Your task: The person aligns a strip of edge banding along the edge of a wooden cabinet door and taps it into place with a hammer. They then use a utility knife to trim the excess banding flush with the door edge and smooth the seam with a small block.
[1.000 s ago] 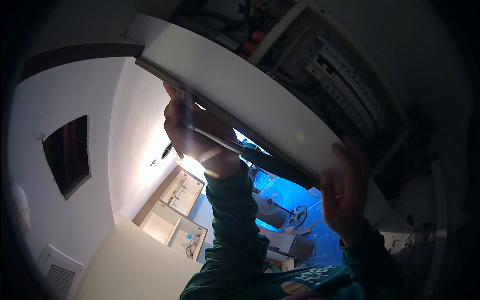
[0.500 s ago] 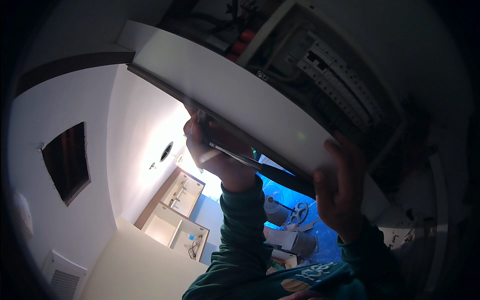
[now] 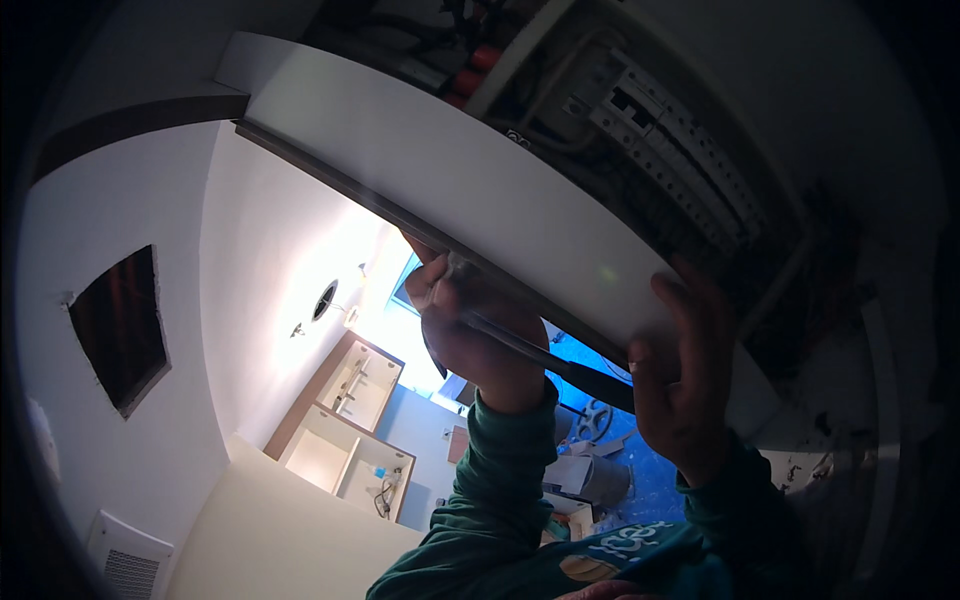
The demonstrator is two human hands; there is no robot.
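Note:
A long white panel [image 3: 430, 180] with a dark lower edge slants across the view from upper left to lower right. My left hand [image 3: 480, 325] is closed round what looks like a hammer [image 3: 590, 382], just below that edge. Its metal shaft and black grip point toward my right hand; the head is mostly covered by my fingers, with a shiny end near the panel edge. Around the panel's right end curls my right hand [image 3: 685, 375], thumb and fingers against it. Some of its fingers are lost in shadow.
Beyond the panel is an open electrical box [image 3: 680, 160] with a row of breakers, and red tubes [image 3: 470, 75] beside it. A ceiling opening [image 3: 125, 330] and a vent grille [image 3: 130, 560] lie left. Open wall cabinets [image 3: 345, 420] and a grey bin [image 3: 605, 480] stand farther below.
My left hand has moved right along the panel's lower edge with the hammer. The panel's left end has shifted slightly left and up in view. My right hand stays on the panel.

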